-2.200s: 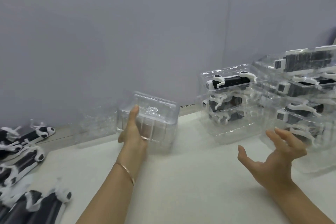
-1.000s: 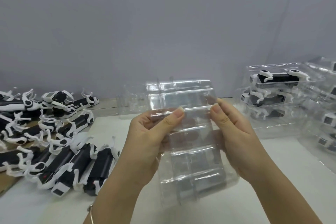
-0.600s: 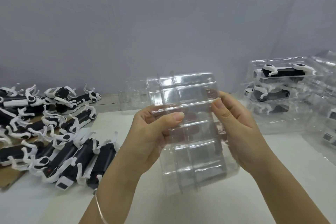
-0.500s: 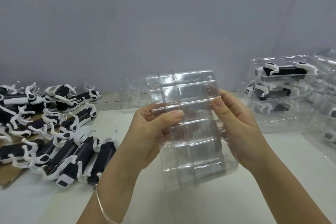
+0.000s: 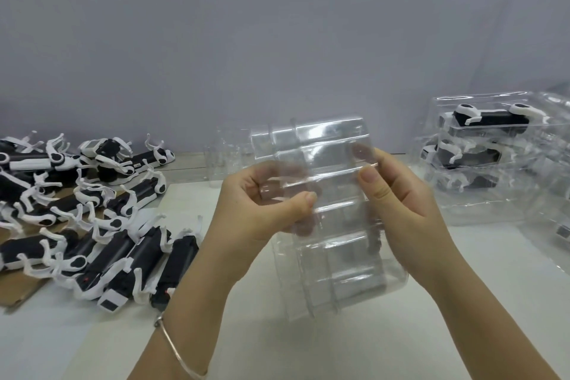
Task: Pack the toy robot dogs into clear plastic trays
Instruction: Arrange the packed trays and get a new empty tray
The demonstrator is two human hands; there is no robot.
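Note:
I hold an empty clear plastic tray up in front of me, tilted, above the white table. My left hand grips its left edge, thumb on the front and fingers behind. My right hand grips its right edge the same way. A pile of black-and-white toy robot dogs lies on the table at the left, partly on brown cardboard.
Stacked clear trays that hold toy dogs stand at the right by the grey wall. More empty clear trays sit at the back centre, behind the held one. Another packed stack runs off the right edge.
My left hand took a tray from the back stack and brought it toward me. Both hands now hold it, and it has risen slightly. The view turned left toward the dog pile.

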